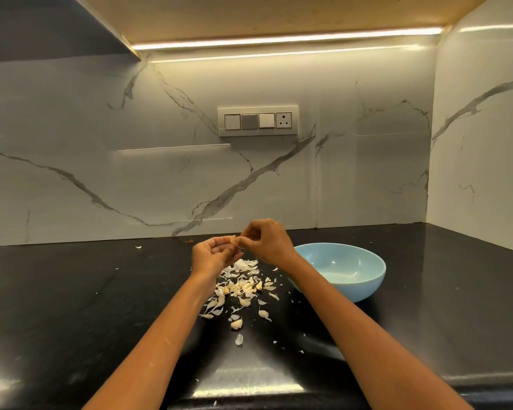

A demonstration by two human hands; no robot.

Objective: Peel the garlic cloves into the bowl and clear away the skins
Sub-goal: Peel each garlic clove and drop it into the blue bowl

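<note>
Bench: black stone bench (71, 306) under a marble wall, strip light overhead, so the pale scraps show up well against it.
Bowl: light blue bowl (342, 269) sits just right of the hands, near enough for a short drop; it looks empty from where I stand.
Left hand: left hand (212, 251) cups and grips a garlic clove (233, 240), raised above the bench, left of the bowl.
Right hand: right hand (265, 241) has its fingers (245, 237) pinching a strip of skin at the clove's tip (probably tearing it away).
Pile: skins and cloves (240, 284) lie scattered left of the bowl, directly beneath the hands, so peelings fall there.
Stage: mid-peel, I'd judge; skins not yet cleared.
</note>
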